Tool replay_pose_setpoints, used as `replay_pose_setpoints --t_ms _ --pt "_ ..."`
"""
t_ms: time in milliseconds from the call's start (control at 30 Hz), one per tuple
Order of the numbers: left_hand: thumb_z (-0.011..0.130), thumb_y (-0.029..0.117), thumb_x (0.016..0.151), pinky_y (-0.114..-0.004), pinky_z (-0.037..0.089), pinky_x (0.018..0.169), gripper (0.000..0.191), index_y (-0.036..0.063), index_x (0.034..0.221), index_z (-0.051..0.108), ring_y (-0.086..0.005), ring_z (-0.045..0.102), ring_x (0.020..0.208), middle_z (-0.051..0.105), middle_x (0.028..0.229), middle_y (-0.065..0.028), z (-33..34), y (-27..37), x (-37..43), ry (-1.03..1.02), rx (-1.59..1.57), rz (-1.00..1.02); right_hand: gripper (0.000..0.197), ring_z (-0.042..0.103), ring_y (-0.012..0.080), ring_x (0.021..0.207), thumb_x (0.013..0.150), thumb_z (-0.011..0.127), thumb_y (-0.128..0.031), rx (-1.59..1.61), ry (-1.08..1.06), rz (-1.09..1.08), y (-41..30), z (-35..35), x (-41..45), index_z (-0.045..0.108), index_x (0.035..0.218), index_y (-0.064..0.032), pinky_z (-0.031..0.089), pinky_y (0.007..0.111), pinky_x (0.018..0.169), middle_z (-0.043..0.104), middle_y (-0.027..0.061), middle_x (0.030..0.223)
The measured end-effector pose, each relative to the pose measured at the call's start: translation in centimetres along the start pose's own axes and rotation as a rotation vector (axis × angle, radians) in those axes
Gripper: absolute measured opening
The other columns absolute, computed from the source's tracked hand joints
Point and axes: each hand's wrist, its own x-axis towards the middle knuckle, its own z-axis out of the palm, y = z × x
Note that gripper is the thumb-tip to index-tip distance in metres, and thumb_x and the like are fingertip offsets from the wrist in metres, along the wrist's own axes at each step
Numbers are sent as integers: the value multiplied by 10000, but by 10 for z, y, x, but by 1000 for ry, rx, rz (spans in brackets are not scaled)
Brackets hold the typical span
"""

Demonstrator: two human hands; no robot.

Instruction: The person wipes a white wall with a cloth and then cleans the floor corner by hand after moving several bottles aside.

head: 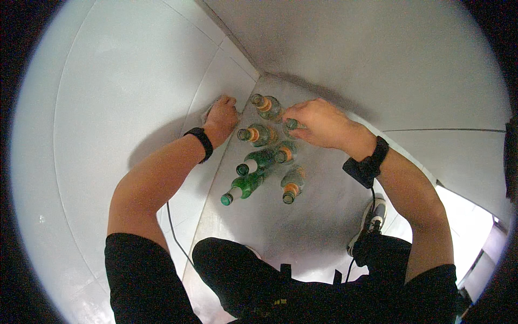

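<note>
My right hand (319, 123) grips a glass bottle (292, 124) around its neck, and the fingers hide most of it. Close to its fingertips stands a clear glass bottle (268, 107) with an orange neck band. Others like it are a bottle (259, 135) by the left wall, a bottle (285, 152) in the middle and a bottle (293, 184) nearer me. Two green bottles stand among them, a darker one (261, 159) and a brighter one (247, 184) with a green top. My left hand (222, 117) is curled against the left wall; whether it holds something is unclear.
The bottles stand on a grey floor (251, 218) in a corner between a pale tiled wall (121, 89) and a grey wall (364, 60). My shoe (376, 214) is at the right. Thin cables (174, 233) hang along both arms. Bright light enters at the lower right.
</note>
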Motion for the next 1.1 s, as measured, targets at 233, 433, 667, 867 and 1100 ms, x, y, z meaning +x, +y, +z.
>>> replay_pose_setpoints --t_ms 233,433,667,867,1100 --pt "650 254 895 -373 344 998 226 179 1058 788 -202 519 1222 738 1066 25 -23 -11 -52 -48 17 -50 305 680 405 937 877 732 -209 -9 -86 -51 -12 -21 2 659 1133 -61 552 489 825 708 175 1031" --pt "641 299 897 -391 362 984 294 155 1138 728 -225 534 1163 718 1031 -23 -47 -9 -93 -86 -77 -30 284 695 381 857 892 728 -224 35 -23 -37 -29 -71 -12 656 1107 -52 550 484 758 706 192 956" --pt "702 277 841 -383 339 971 240 172 1037 792 -224 523 1212 742 1086 2 -46 19 -118 -107 -180 -45 306 679 217 674 896 759 -209 54 74 37 -80 -147 -5 669 1145 -56 522 341 602 681 130 810" --pt "644 290 868 -390 392 983 235 117 962 774 -251 558 1125 729 979 -53 -61 17 -150 -70 -239 -31 295 685 119 899 941 715 -160 81 222 102 -141 -200 12 659 1198 -27 540 259 812 718 41 1030" --pt "645 279 883 -388 386 988 230 170 1048 762 -232 553 1142 722 1032 -37 -44 29 -190 -88 -341 -99 280 666 100 936 951 698 -105 67 307 -54 -170 -172 56 655 1212 -15 520 235 826 711 36 1064"
